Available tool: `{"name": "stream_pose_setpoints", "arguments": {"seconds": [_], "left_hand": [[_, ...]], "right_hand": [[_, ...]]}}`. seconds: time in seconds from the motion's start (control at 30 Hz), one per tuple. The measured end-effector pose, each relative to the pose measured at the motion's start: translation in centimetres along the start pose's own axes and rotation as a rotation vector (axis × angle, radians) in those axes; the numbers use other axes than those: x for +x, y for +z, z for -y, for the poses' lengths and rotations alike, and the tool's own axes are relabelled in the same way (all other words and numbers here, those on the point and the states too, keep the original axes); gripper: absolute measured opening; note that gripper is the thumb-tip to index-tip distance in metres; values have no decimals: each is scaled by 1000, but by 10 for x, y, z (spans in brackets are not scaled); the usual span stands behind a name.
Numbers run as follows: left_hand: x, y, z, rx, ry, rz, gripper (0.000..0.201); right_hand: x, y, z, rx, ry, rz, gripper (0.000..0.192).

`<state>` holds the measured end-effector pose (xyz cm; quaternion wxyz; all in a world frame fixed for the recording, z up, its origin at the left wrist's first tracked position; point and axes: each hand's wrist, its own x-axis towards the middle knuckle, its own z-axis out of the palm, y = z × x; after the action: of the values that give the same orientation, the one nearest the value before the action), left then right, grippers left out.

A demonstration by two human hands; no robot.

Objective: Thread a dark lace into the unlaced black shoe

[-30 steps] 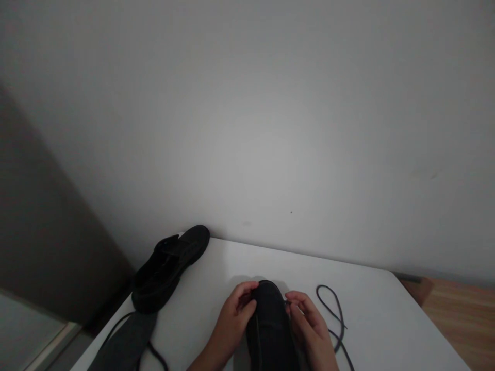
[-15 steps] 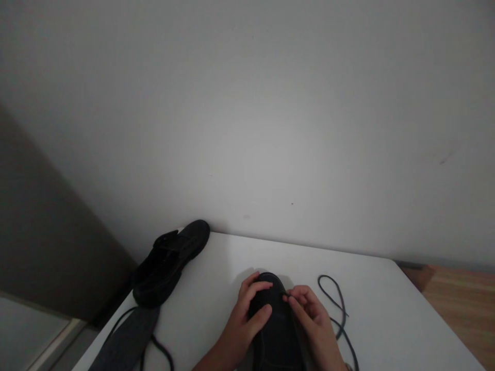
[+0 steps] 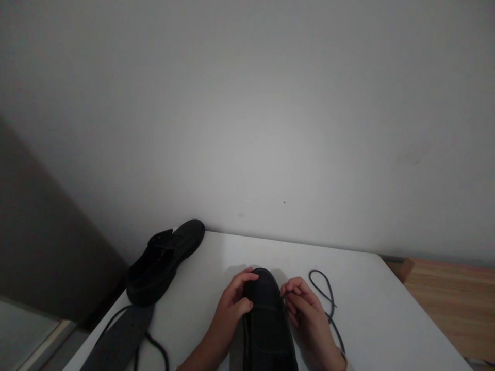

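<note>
A black shoe [image 3: 266, 319] lies on the white table [image 3: 367, 319] in front of me, toe pointing away. My left hand [image 3: 232, 304] grips its left side near the toe. My right hand [image 3: 305, 309] rests against the shoe's right side, fingers pinched on a dark lace [image 3: 327, 299] that loops out to the right over the table. A second black shoe [image 3: 164, 263] lies at the table's far left corner, apart from both hands.
A dark grey insole [image 3: 116, 345] with another dark lace [image 3: 157, 350] across it lies at the near left edge. A plain white wall [image 3: 247, 129] rises just behind the table. Wooden flooring [image 3: 452, 299] shows to the right.
My left hand has shifted from over the toe to the shoe's left side. The view has dropped slightly, and the right hand stays pinched at the shoe's right edge.
</note>
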<state>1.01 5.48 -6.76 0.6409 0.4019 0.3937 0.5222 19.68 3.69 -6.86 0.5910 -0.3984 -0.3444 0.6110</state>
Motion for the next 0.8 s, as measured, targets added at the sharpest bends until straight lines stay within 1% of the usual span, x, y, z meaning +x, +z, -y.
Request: {"name": "stream_pose_setpoints", "arguments": {"seconds": [0.2,0.33,0.47,0.57,0.8], "left_hand": [[-1,2,-8,-116,-60,-67,47],[-2,6,-15,-170,-88,-103,46],[-2,8,-16,-193,-102,-128,47],[-2,8,-17,-192,-114,-133,46],[-2,7,-18,-188,-121,-131,46]], "right_hand": [[0,-3,15,-39,-8,55,27],[3,-9,21,-91,-27,81,23],[3,-18,29,-255,2,93,30],[2,-21,37,-370,22,115,33],[-1,-19,53,-532,-61,149,30]]}}
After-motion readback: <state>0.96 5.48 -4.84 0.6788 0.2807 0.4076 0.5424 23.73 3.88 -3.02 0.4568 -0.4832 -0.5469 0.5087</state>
